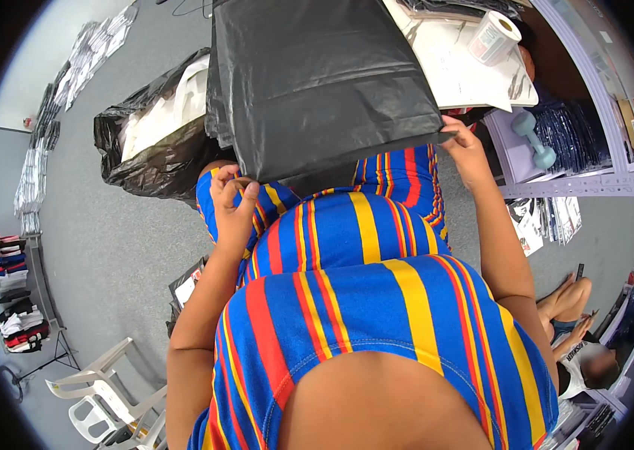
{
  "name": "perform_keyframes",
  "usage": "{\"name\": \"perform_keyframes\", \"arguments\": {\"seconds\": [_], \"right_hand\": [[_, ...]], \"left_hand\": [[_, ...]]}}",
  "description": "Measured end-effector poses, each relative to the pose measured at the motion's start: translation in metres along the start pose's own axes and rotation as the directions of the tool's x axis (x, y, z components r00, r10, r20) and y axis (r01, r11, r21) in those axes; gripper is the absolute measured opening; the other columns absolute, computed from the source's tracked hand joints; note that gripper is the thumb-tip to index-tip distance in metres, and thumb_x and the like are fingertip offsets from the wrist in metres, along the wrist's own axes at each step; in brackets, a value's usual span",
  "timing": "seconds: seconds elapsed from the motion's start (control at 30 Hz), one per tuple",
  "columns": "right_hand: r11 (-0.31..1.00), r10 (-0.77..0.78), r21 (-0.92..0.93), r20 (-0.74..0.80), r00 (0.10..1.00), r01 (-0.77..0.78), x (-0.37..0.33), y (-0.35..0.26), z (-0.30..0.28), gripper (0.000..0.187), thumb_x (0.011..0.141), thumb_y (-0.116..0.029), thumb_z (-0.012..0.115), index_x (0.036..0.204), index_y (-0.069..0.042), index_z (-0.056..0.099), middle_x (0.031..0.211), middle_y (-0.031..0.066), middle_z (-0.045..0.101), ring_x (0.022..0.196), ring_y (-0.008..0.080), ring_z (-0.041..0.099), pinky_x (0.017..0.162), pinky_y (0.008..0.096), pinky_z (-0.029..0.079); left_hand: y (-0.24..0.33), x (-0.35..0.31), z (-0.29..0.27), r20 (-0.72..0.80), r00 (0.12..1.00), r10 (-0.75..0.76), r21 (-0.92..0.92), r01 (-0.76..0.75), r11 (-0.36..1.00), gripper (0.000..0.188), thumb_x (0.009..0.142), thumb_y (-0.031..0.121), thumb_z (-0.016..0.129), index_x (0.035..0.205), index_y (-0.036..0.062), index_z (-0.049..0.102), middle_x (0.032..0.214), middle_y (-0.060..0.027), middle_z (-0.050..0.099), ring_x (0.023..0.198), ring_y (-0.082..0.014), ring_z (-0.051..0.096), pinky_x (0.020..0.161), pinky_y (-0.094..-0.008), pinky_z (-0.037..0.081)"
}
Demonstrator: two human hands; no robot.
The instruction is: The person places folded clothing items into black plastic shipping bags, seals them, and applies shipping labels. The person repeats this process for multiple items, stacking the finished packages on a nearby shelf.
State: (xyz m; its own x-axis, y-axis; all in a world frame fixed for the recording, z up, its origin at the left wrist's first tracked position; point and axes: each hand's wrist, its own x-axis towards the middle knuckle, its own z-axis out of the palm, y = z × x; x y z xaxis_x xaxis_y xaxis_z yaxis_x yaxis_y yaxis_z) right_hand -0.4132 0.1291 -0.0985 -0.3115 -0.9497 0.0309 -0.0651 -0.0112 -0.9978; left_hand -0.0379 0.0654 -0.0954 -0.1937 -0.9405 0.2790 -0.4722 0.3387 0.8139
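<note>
A wide black plastic bag (pixel 324 82) lies flat in front of me, its near edge hanging over my lap. Folded layers of black plastic show along its left side. At the near right corner, my right hand (pixel 465 154) pinches the bag's edge between thumb and fingers. My left hand (pixel 233 201) is at the near left corner, its fingers curled and closed on the edge there. Between the two hands the edge runs nearly straight, rising slightly to the right.
An open black sack (pixel 153 124) with white contents stands on the floor at left. On a marbled board (pixel 456 71) at right stands a label roll (pixel 494 37). A dumbbell (pixel 534 139) sits in a lilac shelf (pixel 579 186). White chairs (pixel 111 382) are lower left; another person (pixel 576 360) sits lower right.
</note>
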Motion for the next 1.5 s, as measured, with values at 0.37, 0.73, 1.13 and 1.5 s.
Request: {"name": "perform_keyframes", "arguments": {"seconds": [0.37,0.73,1.13,1.5], "right_hand": [[0.966,0.229,0.16,-0.168,0.959,-0.203,0.007,-0.025,0.019,0.02,0.076,-0.012,0.06,0.089,-0.003,0.048,0.074,0.0004,0.052,0.064,0.0105,0.052,0.064,0.0222,0.043],[0.212,-0.527,-0.898,0.228,0.819,0.386,0.047,-0.019,-0.08,0.036,0.062,0.006,0.049,0.095,-0.007,0.058,0.1,0.0125,0.055,0.091,0.0315,0.052,0.079,0.0348,0.041],[0.418,-0.591,-0.62,0.369,0.717,0.664,-0.025,-0.093,0.052,0.041,0.062,-0.028,0.066,0.098,-0.009,0.056,0.103,0.0084,0.049,0.098,0.024,0.044,0.087,0.0366,0.032],[0.992,0.127,-0.037,0.212,0.969,-0.122,-0.002,-0.089,0.079,0.015,0.072,-0.016,0.064,0.072,-0.004,0.055,0.064,-0.0005,0.053,0.061,0.0045,0.046,0.056,0.0192,0.037]], "left_hand": [[0.011,0.003,0.009,0.116,0.901,-0.418,-0.574,0.404,0.712,0.013,0.079,0.007,0.054,0.083,0.0085,0.042,0.071,0.0029,0.045,0.061,-0.0028,0.04,0.059,-0.0163,0.034],[0.061,0.032,-0.004,0.008,0.998,-0.068,-0.387,0.065,0.92,0.03,0.085,0.007,0.042,0.114,0.0032,0.037,0.098,-0.0056,0.047,0.086,-0.0124,0.047,0.08,-0.0246,0.037],[0.126,0.055,0.055,0.524,0.828,-0.199,-0.657,0.542,0.524,0.031,0.083,0.025,0.051,0.104,0.0015,0.051,0.09,-0.0036,0.056,0.082,-0.0086,0.051,0.07,-0.0219,0.041],[0.102,0.029,0.004,0.427,0.874,-0.231,-0.576,0.46,0.675,0.037,0.087,0.032,0.042,0.098,-0.0008,0.054,0.085,-0.0021,0.058,0.079,-0.006,0.052,0.069,-0.0196,0.041]]}}
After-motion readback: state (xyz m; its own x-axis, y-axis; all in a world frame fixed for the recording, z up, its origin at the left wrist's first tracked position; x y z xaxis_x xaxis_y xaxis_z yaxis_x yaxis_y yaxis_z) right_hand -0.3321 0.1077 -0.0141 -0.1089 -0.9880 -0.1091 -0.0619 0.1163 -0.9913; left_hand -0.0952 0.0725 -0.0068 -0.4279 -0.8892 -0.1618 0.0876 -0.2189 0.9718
